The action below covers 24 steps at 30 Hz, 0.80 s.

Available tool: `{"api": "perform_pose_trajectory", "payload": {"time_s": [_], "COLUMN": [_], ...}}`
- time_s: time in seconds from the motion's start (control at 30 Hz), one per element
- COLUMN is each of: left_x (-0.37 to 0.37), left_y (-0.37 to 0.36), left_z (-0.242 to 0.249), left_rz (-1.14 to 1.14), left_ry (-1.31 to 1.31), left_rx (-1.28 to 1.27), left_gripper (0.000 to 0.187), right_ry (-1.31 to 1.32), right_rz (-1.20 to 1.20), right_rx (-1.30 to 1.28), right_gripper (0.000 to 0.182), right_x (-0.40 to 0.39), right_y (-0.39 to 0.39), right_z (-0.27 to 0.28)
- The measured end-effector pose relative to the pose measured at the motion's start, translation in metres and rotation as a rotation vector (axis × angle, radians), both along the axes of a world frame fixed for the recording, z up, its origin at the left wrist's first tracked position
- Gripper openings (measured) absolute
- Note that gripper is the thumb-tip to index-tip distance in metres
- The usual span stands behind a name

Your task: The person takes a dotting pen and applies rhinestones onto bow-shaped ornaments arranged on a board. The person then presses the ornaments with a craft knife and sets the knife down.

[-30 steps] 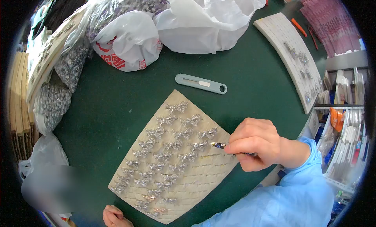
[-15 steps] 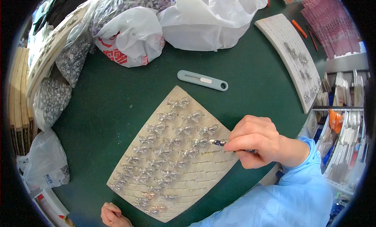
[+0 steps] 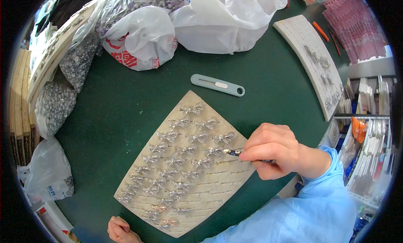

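Note:
My right hand (image 3: 270, 152) pinches a dark patterned pen-like tool (image 3: 234, 152) with a pale tip. Its tip meets the right side of a silver bow-shaped ring top (image 3: 214, 151) studded with small clear stones. Rows of similar bow rings sit in the slits of a cream foam display board (image 3: 218, 182), which lies turned cornerwise. Two bows near the bottom corner have a pinkish tint. Bare slits run along the board's lower right part. My left hand (image 3: 120, 230) rests curled on the green table, just left of the board's bottom corner, with its fingers folded in.
A grey-blue slide cutter (image 3: 217, 84) lies behind the board. White plastic bags (image 3: 226, 24) stand at the back, and clear bags of silvery pieces (image 3: 56, 108) line the left. Another ring board (image 3: 300, 37) is at the back right. Shelves of packets (image 3: 367, 138) fill the right side.

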State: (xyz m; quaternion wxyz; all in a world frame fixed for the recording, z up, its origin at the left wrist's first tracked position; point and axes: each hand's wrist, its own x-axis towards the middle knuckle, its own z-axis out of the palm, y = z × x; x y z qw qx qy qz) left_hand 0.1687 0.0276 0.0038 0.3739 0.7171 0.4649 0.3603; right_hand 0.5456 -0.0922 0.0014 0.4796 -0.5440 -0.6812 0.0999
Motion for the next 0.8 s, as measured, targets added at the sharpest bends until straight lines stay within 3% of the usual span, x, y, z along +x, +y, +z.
{"api": "perform_pose_trajectory", "payload": {"time_s": [0.73, 0.8], "left_x": [0.0063, 0.0036], "left_y": [-0.0020, -0.0020], "left_z": [0.0022, 0.0007], "left_rz": [0.033, 0.032], "left_ry": [-0.020, -0.029], "left_rx": [-0.009, -0.012], "left_gripper": [0.032, 0.032], "right_ry": [0.020, 0.022], "right_rz": [0.040, 0.033], "right_rx": [0.020, 0.042], "right_gripper": [0.024, 0.032], "right_x": [-0.0022, -0.0029], "right_y": [-0.0012, -0.0001], "right_z": [-0.0012, -0.0035]}}
